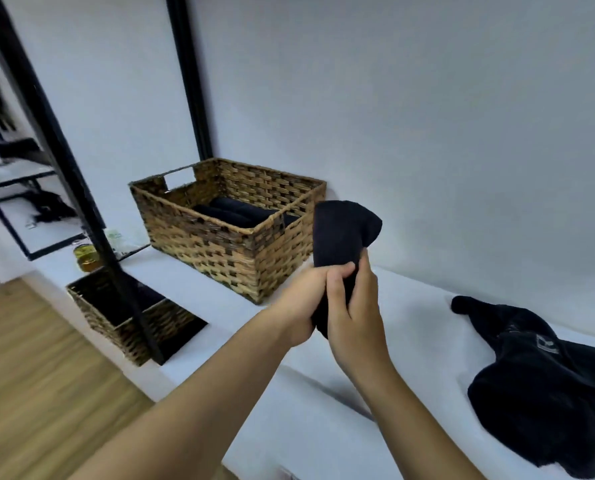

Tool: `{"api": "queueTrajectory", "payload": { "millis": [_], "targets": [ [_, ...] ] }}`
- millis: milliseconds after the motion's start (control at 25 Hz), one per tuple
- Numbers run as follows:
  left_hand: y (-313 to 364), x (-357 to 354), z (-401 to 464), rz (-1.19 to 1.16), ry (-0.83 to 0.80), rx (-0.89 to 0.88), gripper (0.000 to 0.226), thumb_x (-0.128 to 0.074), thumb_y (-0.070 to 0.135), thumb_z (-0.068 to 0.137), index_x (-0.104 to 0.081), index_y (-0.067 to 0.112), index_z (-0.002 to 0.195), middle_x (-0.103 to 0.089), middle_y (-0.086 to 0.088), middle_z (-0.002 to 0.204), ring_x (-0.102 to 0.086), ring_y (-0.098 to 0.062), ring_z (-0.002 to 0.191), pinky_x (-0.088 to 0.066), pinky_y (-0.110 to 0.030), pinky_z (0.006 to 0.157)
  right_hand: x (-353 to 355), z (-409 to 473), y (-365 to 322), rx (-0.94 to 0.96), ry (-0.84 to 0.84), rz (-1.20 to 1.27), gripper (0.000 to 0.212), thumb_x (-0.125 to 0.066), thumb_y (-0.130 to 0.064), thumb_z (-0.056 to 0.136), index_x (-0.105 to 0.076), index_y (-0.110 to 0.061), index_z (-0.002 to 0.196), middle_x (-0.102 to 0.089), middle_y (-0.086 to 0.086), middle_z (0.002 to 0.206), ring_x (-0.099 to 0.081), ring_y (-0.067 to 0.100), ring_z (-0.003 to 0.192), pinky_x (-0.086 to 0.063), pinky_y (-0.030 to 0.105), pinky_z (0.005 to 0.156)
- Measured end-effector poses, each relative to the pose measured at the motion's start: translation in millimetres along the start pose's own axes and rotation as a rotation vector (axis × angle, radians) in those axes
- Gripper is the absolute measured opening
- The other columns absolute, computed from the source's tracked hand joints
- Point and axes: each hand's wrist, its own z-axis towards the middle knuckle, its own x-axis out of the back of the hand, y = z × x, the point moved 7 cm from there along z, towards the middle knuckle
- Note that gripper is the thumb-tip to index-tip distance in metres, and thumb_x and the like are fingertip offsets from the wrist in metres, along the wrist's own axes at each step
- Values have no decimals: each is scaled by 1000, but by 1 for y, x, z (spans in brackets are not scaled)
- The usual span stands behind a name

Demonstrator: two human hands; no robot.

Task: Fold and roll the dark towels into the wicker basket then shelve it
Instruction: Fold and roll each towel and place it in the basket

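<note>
— What are your hands doing?
— Your left hand (pixel 298 303) and right hand (pixel 353 306) both grip the lower end of a rolled dark towel (pixel 341 237), held upright above the counter (pixel 220 292).
— And the wicker basket (pixel 230 230)?
— Just beyond your left hand, with rolled towels (pixel 233 209) inside. A loose pile of dark towels (pixel 549 382) lies well right of your right hand.

The brown woven wicker basket (pixel 233 230) is open on top; rolled dark towels (pixel 233 211) fill its back part, the front stays free.
</note>
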Motion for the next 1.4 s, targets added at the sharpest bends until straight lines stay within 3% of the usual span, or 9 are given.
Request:
{"api": "queueTrajectory", "payload": {
  "millis": [80, 240, 360, 480, 600, 840, 1040, 1200, 1400],
  "targets": [
    [33, 16, -21, -63, 3, -53, 33, -60, 25, 97, -67, 16, 127, -75, -4, 115, -70, -20, 109, -56, -29, 85, -12, 10, -26, 96, -62, 61, 68, -49, -41, 101, -13, -37, 158, -38, -22, 144, -42, -18, 121, -37, -1, 88],
    [88, 48, -40, 53, 128, -244, 35, -57, 30, 99, -50, 22, 132, -66, -3, 129, -65, -16, 113, -54, -25, 78, -37, 41, -65, 234, -222, 229, 82, -74, -13, 88, -28, -34, 153, -57, -13, 139, -58, 3, 123, -55, 28, 94],
    [141, 84, -63, 630, 450, -855, 47, -50, 15, 93, -38, 28, 137, -42, 2, 147, -40, -14, 140, -38, -32, 110, -66, 75, -94, 276, -333, 212, 68, -73, -15, 88, -42, -33, 145, -66, -16, 123, -64, 3, 113, -56, 28, 91],
    [170, 101, -53, 1564, 405, -1132, 70, -45, 10, 72, -48, 23, 141, -39, 6, 156, -21, -15, 152, -17, -49, 119, -98, 113, -105, 306, -457, 15, 63, -72, -24, 84, -45, -38, 139, -66, -20, 118, -63, -2, 109, -55, 32, 93],
    [205, 151, -16, 2029, 318, -1018, 73, -54, 15, 67, -45, 28, 138, -48, 8, 146, -36, -16, 144, -18, -57, 114, -125, 151, -111, 402, -537, -362, 73, -63, -40, 76, -37, -45, 144, -59, -19, 128, -59, 4, 113, -54, 38, 93],
    [259, 262, 100, 1953, 143, -679, 51, -62, 39, 85, -43, 24, 130, -55, 2, 112, -55, -21, 98, -40, -44, 91, -195, 243, -113, 444, -457, -845, 64, -64, -42, 79, -40, -39, 139, -55, -14, 124, -58, 14, 103, -53, 38, 80],
    [247, 339, 190, 1731, -97, -215, 44, -70, 41, 87, -48, 23, 121, -60, 2, 109, -60, -20, 96, -51, -40, 86, -246, 303, -52, 24, -452, -763, 39, -69, -50, 81, -56, -24, 108, -64, -3, 102, -63, 15, 82, -55, 36, 73],
    [220, 341, 233, 1760, -312, 7, 52, -75, 35, 86, -49, 23, 130, -55, 4, 114, -56, -18, 103, -45, -30, 78, -268, 306, -4, -312, -670, -835, 50, -64, -53, 86, -53, -15, 116, -63, 6, 105, -73, 23, 59, -62, 36, 64],
    [166, 290, 266, 1775, -664, 136, 60, -73, 33, 89, -43, 20, 140, -52, -1, 126, -56, -24, 113, -51, -44, 98, -234, 299, 27, -616, -958, -1102, 54, -59, -50, 93, -50, -13, 131, -62, 10, 114, -71, 27, 89, -60, 34, 77]
  ]
}}
